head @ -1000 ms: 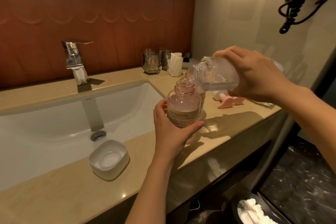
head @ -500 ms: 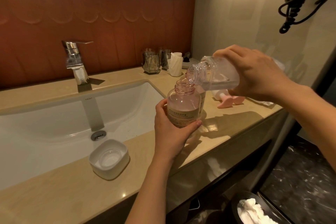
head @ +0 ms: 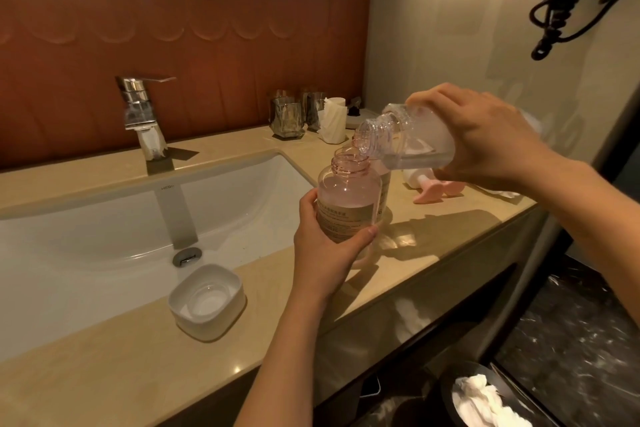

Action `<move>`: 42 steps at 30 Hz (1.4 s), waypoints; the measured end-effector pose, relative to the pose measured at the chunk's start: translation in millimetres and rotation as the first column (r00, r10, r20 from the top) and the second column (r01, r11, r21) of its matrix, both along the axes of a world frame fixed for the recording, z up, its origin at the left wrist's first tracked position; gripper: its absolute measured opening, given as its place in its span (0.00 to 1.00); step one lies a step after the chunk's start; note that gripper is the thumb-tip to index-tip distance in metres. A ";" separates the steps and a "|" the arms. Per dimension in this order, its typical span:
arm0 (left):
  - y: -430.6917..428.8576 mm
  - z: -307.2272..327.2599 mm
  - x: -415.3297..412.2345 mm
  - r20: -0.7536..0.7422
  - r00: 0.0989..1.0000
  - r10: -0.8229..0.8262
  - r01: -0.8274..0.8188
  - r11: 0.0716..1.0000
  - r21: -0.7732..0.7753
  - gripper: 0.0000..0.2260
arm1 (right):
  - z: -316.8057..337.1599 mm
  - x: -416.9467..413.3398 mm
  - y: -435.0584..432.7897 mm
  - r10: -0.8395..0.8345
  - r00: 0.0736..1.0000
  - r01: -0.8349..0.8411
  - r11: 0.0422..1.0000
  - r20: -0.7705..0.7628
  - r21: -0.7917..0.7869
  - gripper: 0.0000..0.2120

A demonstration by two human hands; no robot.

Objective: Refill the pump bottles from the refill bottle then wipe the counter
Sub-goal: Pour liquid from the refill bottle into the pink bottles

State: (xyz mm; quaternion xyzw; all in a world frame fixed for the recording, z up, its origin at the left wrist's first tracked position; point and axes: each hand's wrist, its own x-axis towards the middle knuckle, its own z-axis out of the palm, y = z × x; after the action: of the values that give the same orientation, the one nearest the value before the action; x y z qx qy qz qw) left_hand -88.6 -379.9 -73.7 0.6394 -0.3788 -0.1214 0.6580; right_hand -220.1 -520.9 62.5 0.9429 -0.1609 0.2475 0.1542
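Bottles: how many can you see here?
3. One pink pump bottle in the left hand; a second pink bottle mostly hidden right behind it; the clear refill bottle tilted in the right hand. More may be hidden.

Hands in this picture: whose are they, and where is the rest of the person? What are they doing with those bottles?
There is no machine here. A person wears a camera on their head that looks down, so you see only their two arms reaching out, as if through their eyes.

The left hand holds a pink bottle with its top off. The right hand tips a clear refill bottle so that its mouth sits just over the pink bottle's opening, for pouring.

Below them is a tan bathroom counter. On it are a white dish near the front edge, pink pump tops under the right hand, and drinking glasses at the back. A second bottle stands just behind the pink one. The white sink and shiny tap are on the left.
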 end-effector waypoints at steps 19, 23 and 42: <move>1.8 4.2 -3.0 -0.065 0.997 -0.031 0.027 0.997 -0.071 0.34 | 3.6 -0.4 2.7 -0.031 0.999 0.031 1.000 -0.021 -0.001 0.41; 1.0 3.6 -2.9 -0.048 0.999 -0.011 0.009 0.999 -0.042 0.36 | 3.3 -0.1 2.7 -0.030 0.999 0.030 1.000 -0.022 -0.004 0.41; 2.4 4.7 -4.3 -0.047 0.999 -0.018 0.016 0.999 -0.047 0.34 | 2.2 0.6 0.8 -0.033 0.999 0.032 0.999 -0.026 -0.011 0.41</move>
State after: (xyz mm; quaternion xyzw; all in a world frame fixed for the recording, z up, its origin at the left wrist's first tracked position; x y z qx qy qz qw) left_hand -92.9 -377.5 -69.0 0.6175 -0.3712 -0.1333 0.6806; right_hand -219.5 -520.0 64.8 0.9426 -0.1728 0.2333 0.1652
